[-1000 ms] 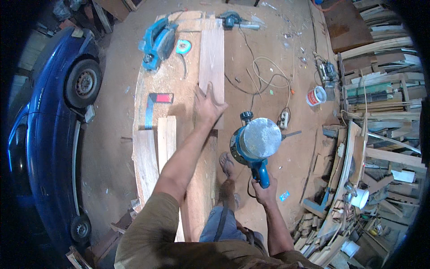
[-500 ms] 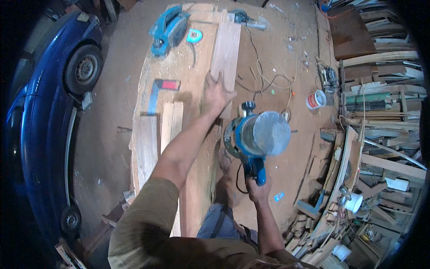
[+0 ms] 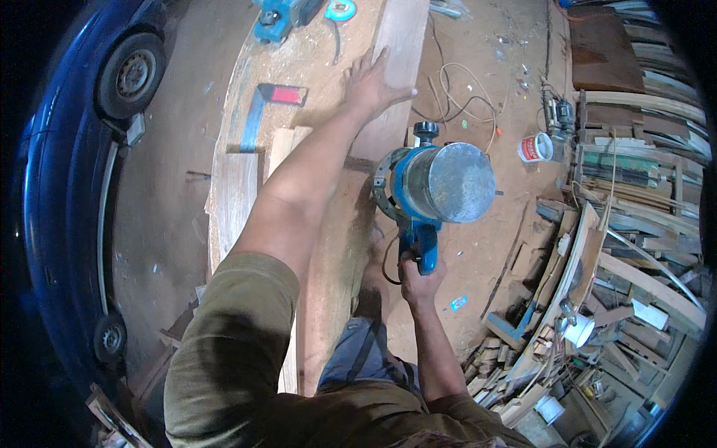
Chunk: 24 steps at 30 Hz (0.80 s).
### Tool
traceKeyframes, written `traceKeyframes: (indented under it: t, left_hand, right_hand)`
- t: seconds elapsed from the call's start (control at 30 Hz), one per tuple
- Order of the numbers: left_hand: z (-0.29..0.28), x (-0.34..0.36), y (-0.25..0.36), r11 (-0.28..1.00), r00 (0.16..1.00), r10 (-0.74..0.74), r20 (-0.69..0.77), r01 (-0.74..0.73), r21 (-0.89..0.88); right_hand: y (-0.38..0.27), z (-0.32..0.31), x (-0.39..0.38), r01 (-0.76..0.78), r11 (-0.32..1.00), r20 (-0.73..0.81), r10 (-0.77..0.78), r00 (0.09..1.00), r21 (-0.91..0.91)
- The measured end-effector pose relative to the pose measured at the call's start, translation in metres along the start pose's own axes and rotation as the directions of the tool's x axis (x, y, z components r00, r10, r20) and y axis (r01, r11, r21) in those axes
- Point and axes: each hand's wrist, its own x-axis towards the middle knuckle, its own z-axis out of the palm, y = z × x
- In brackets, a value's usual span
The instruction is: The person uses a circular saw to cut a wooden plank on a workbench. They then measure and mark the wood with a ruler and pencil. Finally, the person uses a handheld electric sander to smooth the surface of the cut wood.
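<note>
The right grip [image 3: 423, 281] is clenched around the handle of the router [image 3: 452, 183], whose body is just ahead of it. The board [image 3: 403, 41] lies ahead and left of this grip, its end near the router's base; whether they touch, I cannot tell. Its long axis runs away from the person, leaning slightly right. The left grip [image 3: 369, 88] is nearer to it, spread flat over it. Left of this grip, the square [image 3: 284, 95] lies on the tabletop [image 3: 312, 61]; farther ahead is the planer [image 3: 272, 27].
</note>
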Motion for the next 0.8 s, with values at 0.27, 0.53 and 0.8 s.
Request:
traceKeyframes:
  t: [0.27,0.53,0.8]
  left_hand:
    - [0.019,0.001,-0.007,0.999,1.000,-0.029,0.001,0.029,-0.037]
    - [0.028,0.006,-0.007,0.999,0.995,0.040,-0.087,-0.038,0.024]
    - [0.030,0.017,-0.001,0.995,0.994,0.097,-0.042,-0.098,-0.009]
  right_hand:
    - [0.008,0.021,-0.015,-0.033,0.995,0.018,0.032,0.999,0.092]
    - [-0.005,0.019,-0.035,-0.215,0.950,0.134,0.249,0.959,-0.227]
    - [0.008,0.029,-0.043,0.042,0.998,0.175,-0.034,0.984,-0.041]
